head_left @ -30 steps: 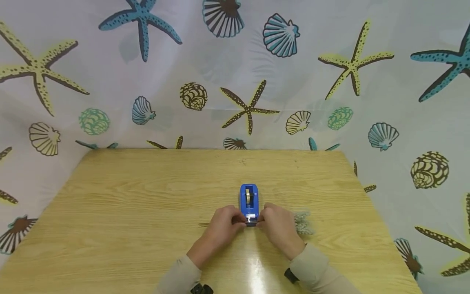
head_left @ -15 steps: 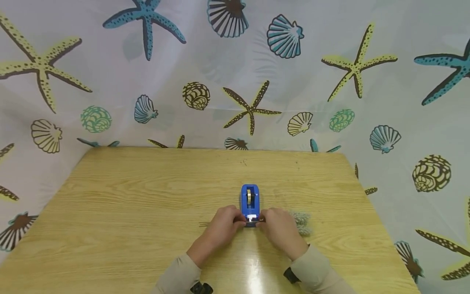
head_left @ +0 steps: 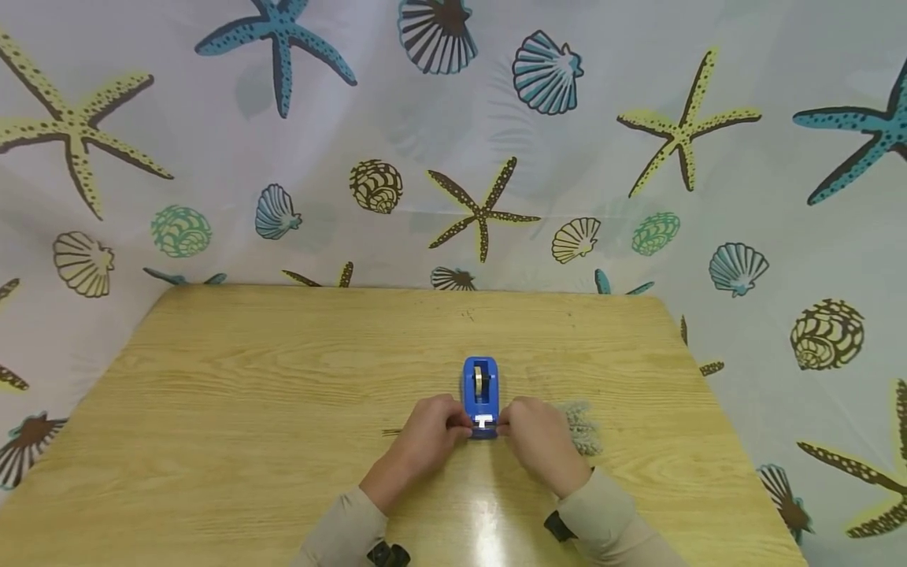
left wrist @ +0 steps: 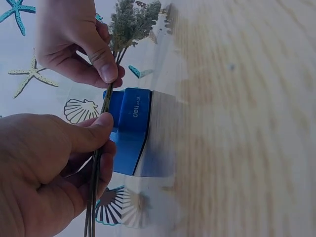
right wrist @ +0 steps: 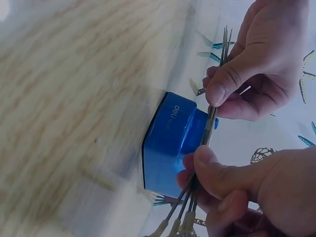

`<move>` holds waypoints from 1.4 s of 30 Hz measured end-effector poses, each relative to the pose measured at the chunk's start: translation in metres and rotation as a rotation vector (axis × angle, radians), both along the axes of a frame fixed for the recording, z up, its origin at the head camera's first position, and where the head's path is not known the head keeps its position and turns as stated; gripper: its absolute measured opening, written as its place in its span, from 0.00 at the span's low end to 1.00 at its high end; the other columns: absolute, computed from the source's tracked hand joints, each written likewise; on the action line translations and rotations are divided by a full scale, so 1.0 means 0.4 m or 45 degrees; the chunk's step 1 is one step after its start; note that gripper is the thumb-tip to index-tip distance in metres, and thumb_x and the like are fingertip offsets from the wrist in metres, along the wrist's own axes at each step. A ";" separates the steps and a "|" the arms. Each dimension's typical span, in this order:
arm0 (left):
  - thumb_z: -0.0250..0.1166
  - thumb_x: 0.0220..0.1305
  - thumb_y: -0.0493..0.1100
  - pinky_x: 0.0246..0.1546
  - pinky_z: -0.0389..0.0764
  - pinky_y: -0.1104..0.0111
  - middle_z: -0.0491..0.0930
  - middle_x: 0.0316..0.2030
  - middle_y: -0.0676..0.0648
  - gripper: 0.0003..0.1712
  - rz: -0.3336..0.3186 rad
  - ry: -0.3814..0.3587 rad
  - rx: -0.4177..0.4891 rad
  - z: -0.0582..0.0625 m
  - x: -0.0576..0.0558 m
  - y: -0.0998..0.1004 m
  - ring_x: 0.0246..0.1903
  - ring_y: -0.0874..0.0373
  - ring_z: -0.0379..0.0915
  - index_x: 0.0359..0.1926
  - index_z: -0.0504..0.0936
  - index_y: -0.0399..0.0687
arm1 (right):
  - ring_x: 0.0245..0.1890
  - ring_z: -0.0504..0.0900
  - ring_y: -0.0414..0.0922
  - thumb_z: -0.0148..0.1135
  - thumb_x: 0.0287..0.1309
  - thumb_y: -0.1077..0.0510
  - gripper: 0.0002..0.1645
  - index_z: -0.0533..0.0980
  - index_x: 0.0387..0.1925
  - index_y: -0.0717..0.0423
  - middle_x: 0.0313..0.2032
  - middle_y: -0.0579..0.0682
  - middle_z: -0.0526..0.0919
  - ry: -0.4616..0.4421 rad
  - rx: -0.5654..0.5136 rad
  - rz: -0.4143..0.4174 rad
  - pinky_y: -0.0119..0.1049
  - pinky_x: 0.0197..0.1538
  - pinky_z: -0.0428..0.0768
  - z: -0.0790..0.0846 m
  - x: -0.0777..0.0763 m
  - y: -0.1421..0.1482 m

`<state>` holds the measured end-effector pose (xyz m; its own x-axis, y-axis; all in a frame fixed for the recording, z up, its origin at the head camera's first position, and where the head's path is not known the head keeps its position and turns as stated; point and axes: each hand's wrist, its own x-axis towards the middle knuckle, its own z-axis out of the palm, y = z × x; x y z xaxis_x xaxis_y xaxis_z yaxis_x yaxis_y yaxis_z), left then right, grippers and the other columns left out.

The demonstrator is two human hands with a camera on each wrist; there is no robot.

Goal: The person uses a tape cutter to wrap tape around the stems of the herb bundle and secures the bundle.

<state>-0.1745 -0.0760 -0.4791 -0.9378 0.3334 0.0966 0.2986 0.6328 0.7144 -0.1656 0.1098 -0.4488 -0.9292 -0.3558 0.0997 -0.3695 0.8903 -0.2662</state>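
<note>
A bundle of dried flowers [left wrist: 132,22] with thin dark stems lies crosswise in front of a blue tape dispenser [head_left: 482,390]. My left hand [head_left: 427,433] pinches the stems [left wrist: 93,187] between thumb and fingers, left of the dispenser's front. On the other side, nearer the fluffy heads, my right hand [head_left: 542,441] pinches the same bundle. Between the two hands the stems run right at the dispenser's cutting end, where a pale strip of tape shows in the head view. A tape roll [head_left: 478,381] sits in the dispenser. My palms hide part of the stems from above.
The dispenser stands on a wood-grain table [head_left: 283,362]. Behind the table and at its sides hangs a white cloth [head_left: 319,142] printed with starfish and shells. Both sleeves carry dark wrist straps.
Both hands keep their pinch on the stems and have barely moved. The flower heads have turned slightly beside the right hand, and the head view has shifted a little.
</note>
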 end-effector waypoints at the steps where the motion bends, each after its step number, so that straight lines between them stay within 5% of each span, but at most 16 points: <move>1: 0.71 0.59 0.32 0.30 0.77 0.74 0.81 0.28 0.51 0.05 0.006 0.002 0.001 0.000 0.000 0.000 0.28 0.64 0.73 0.29 0.86 0.44 | 0.26 0.82 0.41 0.72 0.57 0.57 0.05 0.88 0.26 0.49 0.27 0.45 0.87 0.002 -0.003 -0.001 0.35 0.26 0.77 0.001 0.000 -0.001; 24: 0.75 0.49 0.27 0.30 0.78 0.75 0.81 0.25 0.53 0.11 0.125 0.184 0.102 -0.012 0.011 0.012 0.28 0.65 0.76 0.24 0.84 0.47 | 0.23 0.77 0.39 0.77 0.50 0.59 0.08 0.83 0.22 0.52 0.24 0.44 0.82 0.011 -0.103 -0.060 0.35 0.26 0.77 -0.011 -0.008 0.002; 28: 0.74 0.50 0.26 0.30 0.79 0.75 0.80 0.24 0.53 0.13 0.136 0.157 0.118 -0.013 0.012 0.013 0.27 0.65 0.75 0.23 0.83 0.47 | 0.26 0.78 0.39 0.74 0.54 0.58 0.06 0.83 0.26 0.54 0.28 0.47 0.84 -0.124 -0.155 -0.043 0.34 0.29 0.77 -0.008 -0.012 0.006; 33: 0.73 0.51 0.25 0.31 0.79 0.74 0.80 0.25 0.52 0.14 0.126 0.155 0.111 -0.009 0.010 0.013 0.28 0.64 0.75 0.22 0.82 0.47 | 0.22 0.75 0.38 0.70 0.59 0.46 0.17 0.80 0.31 0.56 0.26 0.45 0.82 -0.377 -0.277 -0.047 0.31 0.25 0.73 -0.009 -0.019 0.006; 38: 0.76 0.52 0.31 0.32 0.78 0.73 0.81 0.27 0.52 0.10 0.041 0.050 0.087 -0.001 -0.009 -0.001 0.29 0.63 0.74 0.25 0.83 0.47 | 0.18 0.70 0.38 0.69 0.60 0.46 0.19 0.77 0.28 0.58 0.21 0.45 0.78 -0.358 -0.383 -0.074 0.30 0.21 0.68 -0.021 -0.024 0.001; 42: 0.77 0.54 0.40 0.39 0.81 0.67 0.83 0.35 0.48 0.10 -0.014 -0.092 0.044 0.029 -0.047 -0.028 0.35 0.59 0.76 0.37 0.86 0.45 | 0.18 0.69 0.38 0.71 0.58 0.47 0.19 0.77 0.25 0.58 0.19 0.45 0.77 -0.317 -0.408 -0.127 0.30 0.21 0.68 -0.023 -0.026 -0.005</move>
